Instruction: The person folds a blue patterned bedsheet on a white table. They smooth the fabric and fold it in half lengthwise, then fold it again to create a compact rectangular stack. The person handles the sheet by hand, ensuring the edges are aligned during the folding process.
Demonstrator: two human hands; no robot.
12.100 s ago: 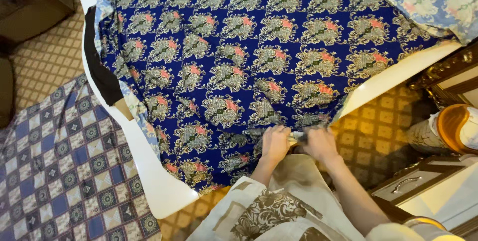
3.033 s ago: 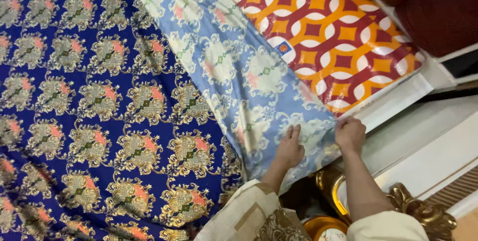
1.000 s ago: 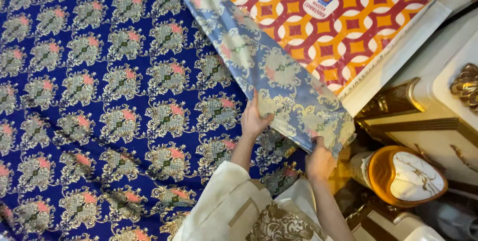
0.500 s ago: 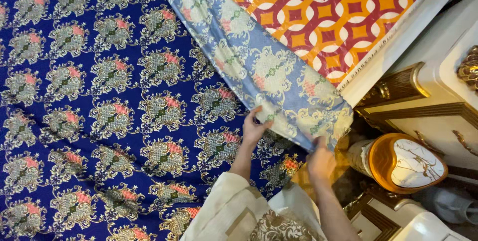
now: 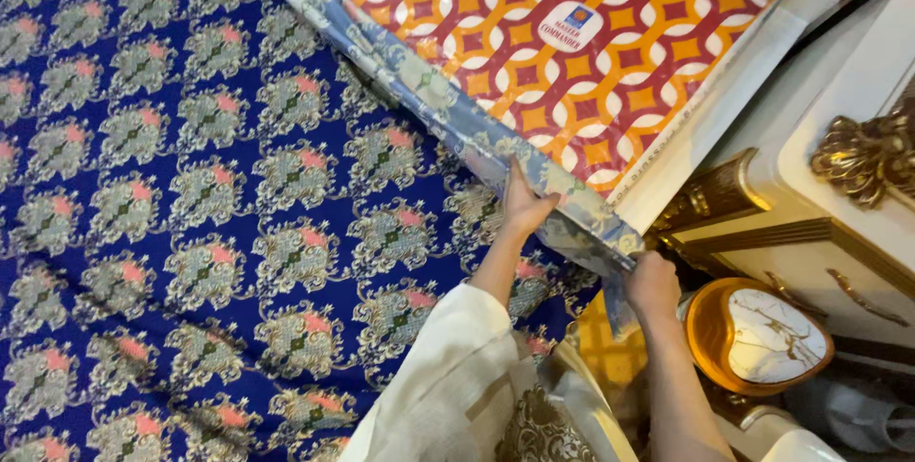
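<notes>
A dark blue bedsheet [image 5: 219, 195] with gold and pink medallions covers most of the bed. Its paler underside forms a folded-back strip [image 5: 419, 90] running diagonally across the mattress. My left hand [image 5: 524, 203] grips the strip's edge from the blue side. My right hand [image 5: 651, 283] is closed on the strip's lower corner at the bed's edge. Beyond the fold lies the bare mattress [image 5: 591, 52], patterned in orange, red and white.
A white and gold carved cabinet [image 5: 839, 185] stands right of the bed. Below it sits a round gold-rimmed stand with a marbled white top [image 5: 762, 333]. My cream patterned sleeves fill the bottom centre.
The pale strip has been pulled narrower and tighter toward the blue side, baring more mattress. My left hand moved up onto the fold; my right hand still holds the corner.
</notes>
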